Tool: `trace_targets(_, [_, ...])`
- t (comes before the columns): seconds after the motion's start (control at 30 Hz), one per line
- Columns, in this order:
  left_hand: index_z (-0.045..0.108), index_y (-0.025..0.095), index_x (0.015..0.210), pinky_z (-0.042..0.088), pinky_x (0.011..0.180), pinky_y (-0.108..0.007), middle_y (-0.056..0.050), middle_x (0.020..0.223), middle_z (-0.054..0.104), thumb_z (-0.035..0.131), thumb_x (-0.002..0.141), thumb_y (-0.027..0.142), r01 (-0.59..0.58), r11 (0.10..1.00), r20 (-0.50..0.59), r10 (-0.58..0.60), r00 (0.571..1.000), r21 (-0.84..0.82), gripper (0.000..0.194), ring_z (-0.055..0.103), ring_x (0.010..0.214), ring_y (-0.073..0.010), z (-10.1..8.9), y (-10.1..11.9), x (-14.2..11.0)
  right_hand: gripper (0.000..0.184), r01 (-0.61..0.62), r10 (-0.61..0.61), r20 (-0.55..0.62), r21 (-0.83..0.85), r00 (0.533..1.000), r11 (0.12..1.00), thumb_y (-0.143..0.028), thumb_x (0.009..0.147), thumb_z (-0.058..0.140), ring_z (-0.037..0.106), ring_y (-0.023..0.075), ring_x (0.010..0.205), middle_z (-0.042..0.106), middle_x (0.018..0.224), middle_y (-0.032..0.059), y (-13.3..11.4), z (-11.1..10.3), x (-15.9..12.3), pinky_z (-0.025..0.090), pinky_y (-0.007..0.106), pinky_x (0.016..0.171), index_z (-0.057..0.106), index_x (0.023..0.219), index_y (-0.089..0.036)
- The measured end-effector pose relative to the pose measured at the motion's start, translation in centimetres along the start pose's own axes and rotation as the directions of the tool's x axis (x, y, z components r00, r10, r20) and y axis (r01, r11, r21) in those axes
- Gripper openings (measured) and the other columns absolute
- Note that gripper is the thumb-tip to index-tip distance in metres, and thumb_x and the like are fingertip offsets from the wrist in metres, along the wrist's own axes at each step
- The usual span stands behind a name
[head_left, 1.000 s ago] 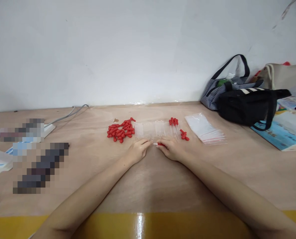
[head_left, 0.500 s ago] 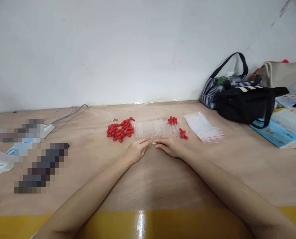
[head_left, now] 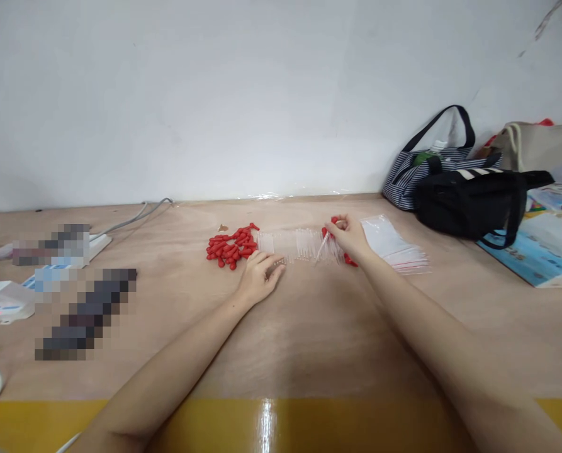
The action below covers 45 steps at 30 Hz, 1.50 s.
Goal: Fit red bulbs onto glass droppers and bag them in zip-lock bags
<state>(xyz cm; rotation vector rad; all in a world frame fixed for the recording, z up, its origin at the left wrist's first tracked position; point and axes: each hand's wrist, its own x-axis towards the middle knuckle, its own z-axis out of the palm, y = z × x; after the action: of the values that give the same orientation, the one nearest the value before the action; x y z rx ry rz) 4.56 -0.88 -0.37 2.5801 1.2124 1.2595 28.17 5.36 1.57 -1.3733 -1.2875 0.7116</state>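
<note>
My right hand (head_left: 349,234) pinches a dropper (head_left: 323,244), its clear tube slanting down to the left over a row of clear dropper tubes (head_left: 304,244). A red rubber bulb shows at my fingertips, though the fingers partly cover it. My left hand (head_left: 258,277) rests at the near left end of the row, thumb and fingers apart, with nothing in it. Just beyond and left of it lies a pile of red rubber bulbs (head_left: 231,247). A few more red bulbs (head_left: 350,260) show beneath my right wrist.
Clear zip bags (head_left: 394,245) lie right of my right hand. Farther right are a black bag (head_left: 469,204), a striped bag (head_left: 400,179) and a blue-and-white packet (head_left: 530,255). A grey cable (head_left: 139,214) and blurred-out items lie left. A white wall (head_left: 262,100) closes the back.
My right hand has moved away from the left and up to the right, carrying the dropper to the right end of the row. The left hand has let go and spread its fingers.
</note>
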Motion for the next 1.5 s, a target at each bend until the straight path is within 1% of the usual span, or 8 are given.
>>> trace_targets(0.2, [0.065, 0.018, 0.089, 0.044, 0.076, -0.035, -0.005, 0.082, 0.059, 0.056, 0.079, 0.025, 0.110, 0.986, 0.020, -0.113, 0.993, 0.123, 0.016, 0.050, 0.080, -0.0186, 0.1, -0.4, -0.1, 0.025, 0.039, -0.025, 0.033, -0.518, 0.999, 0.855, -0.035, 0.074, 0.056, 0.059, 0.0168, 0.073, 0.065, 0.078, 0.0039, -1.5, 0.8, 2.4, 0.043, 0.028, 0.070, 0.061, 0.091, -0.019])
trace_targets(0.4, [0.065, 0.017, 0.090, 0.043, 0.078, -0.034, -0.005, 0.085, 0.056, 0.056, 0.078, 0.025, 0.156, 0.978, 0.041, -0.163, 0.986, 0.140, 0.017, 0.049, 0.084, -0.0186, 0.0, -0.6, -0.4, 0.037, 0.007, 0.030, 0.040, -0.697, 0.999, 0.717, -0.036, 0.076, 0.053, 0.059, 0.0230, 0.091, 0.065, 0.098, 0.0095, -1.4, 1.7, 1.9, 0.042, 0.031, 0.077, 0.058, 0.107, -0.017])
trace_targets(0.53, [0.065, 0.018, 0.087, 0.042, 0.077, -0.034, -0.005, 0.084, 0.055, 0.054, 0.079, 0.027, 0.132, 0.972, 0.047, -0.144, 0.988, 0.194, 0.016, 0.048, 0.082, -0.0187, -0.2, -0.6, -0.4, 0.035, -0.003, 0.009, 0.006, -0.689, 1.000, 0.724, -0.038, 0.079, 0.047, 0.060, 0.0199, 0.087, 0.066, 0.094, 0.0060, -0.5, -0.8, 1.9, 0.043, 0.029, 0.071, 0.057, 0.107, -0.021])
trace_targets(0.73, [0.058, 0.017, 0.073, 0.042, 0.074, -0.036, -0.007, 0.081, 0.052, 0.053, 0.077, 0.024, 0.188, 0.928, -0.026, -0.190, 0.981, 0.320, 0.009, 0.046, 0.082, -0.0219, -0.4, -1.7, 1.0, 0.027, 0.022, 0.192, 0.143, -0.852, 0.971, 0.523, -0.045, 0.066, 0.058, 0.060, 0.0211, 0.070, 0.065, 0.076, 0.0084, -0.1, -6.5, 1.1, 0.041, 0.028, 0.058, 0.065, 0.069, -0.019])
trace_targets(0.97, [0.055, 0.014, 0.076, 0.042, 0.076, -0.044, -0.014, 0.090, 0.052, 0.057, 0.072, 0.032, 0.343, 0.838, 0.006, -0.381, 0.924, 0.424, 0.018, 0.047, 0.090, -0.0300, 1.3, -2.4, 4.4, 0.028, 0.012, 0.312, 0.241, -0.808, 0.919, 0.589, -0.046, 0.057, 0.067, 0.053, 0.0144, 0.048, 0.060, 0.053, 0.0027, -0.2, -6.6, 0.3, 0.038, 0.025, 0.045, 0.063, 0.059, -0.019])
trace_targets(1.13, [0.058, 0.009, 0.083, 0.042, 0.074, -0.047, -0.022, 0.096, 0.055, 0.054, 0.072, 0.033, 0.421, 0.723, 0.032, -0.521, 0.853, 0.548, 0.027, 0.050, 0.093, -0.0355, 2.0, -2.0, 6.0, 0.020, -0.022, 0.340, 0.382, -0.636, 0.860, 0.771, -0.035, 0.059, 0.067, 0.047, 0.0104, 0.039, 0.057, 0.044, 0.0023, -0.5, -6.3, -0.1, 0.039, 0.023, 0.040, 0.061, 0.050, -0.018])
trace_targets(1.37, [0.062, 0.003, 0.083, 0.043, 0.072, -0.046, -0.027, 0.092, 0.059, 0.055, 0.071, 0.023, 0.405, 0.631, 0.069, -0.589, 0.805, 0.661, 0.024, 0.055, 0.090, -0.0365, 2.7, -0.8, 7.4, 0.010, -0.165, 0.363, 0.231, -0.594, 0.903, 0.787, -0.020, 0.052, 0.068, 0.053, 0.0133, 0.045, 0.059, 0.046, 0.0033, -1.5, -6.3, 0.0, 0.042, 0.023, 0.042, 0.060, 0.048, -0.016])
trace_targets(1.5, [0.063, 0.005, 0.080, 0.046, 0.065, -0.042, -0.025, 0.088, 0.060, 0.051, 0.073, 0.013, 0.390, 0.638, 0.104, -0.595, 0.797, 0.664, 0.016, 0.057, 0.088, -0.0338, 3.2, -0.7, 8.0, 0.004, -0.073, 0.250, 0.242, -0.565, 0.938, 0.822, -0.019, 0.055, 0.063, 0.053, 0.0125, 0.047, 0.058, 0.047, 0.0014, -2.6, -6.0, -0.4, 0.040, 0.022, 0.044, 0.063, 0.053, -0.016])
